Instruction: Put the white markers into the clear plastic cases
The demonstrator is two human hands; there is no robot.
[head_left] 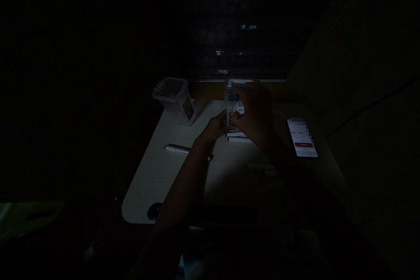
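A clear plastic container (231, 101) with small items or print showing through its wall stands near the back of the white table. My left hand (215, 127) is closed against its lower left side. My right hand (257, 109) curves round its right side and front, thumb low and forefinger high, hiding much of it. Just in front of the container lie white markers (240, 139), one with a red end. Beneath my left forearm another white marker (177, 149) with red ends is partly covered. The dim light blurs the details of both grips.
A second clear container (176, 103), with a label, stands open at the back left of the table (152, 175). On the right lies a lit phone (302, 138). Faint pen-like objects (260, 166) lie in my right arm's shadow. A dark round object (153, 211) is at the front left.
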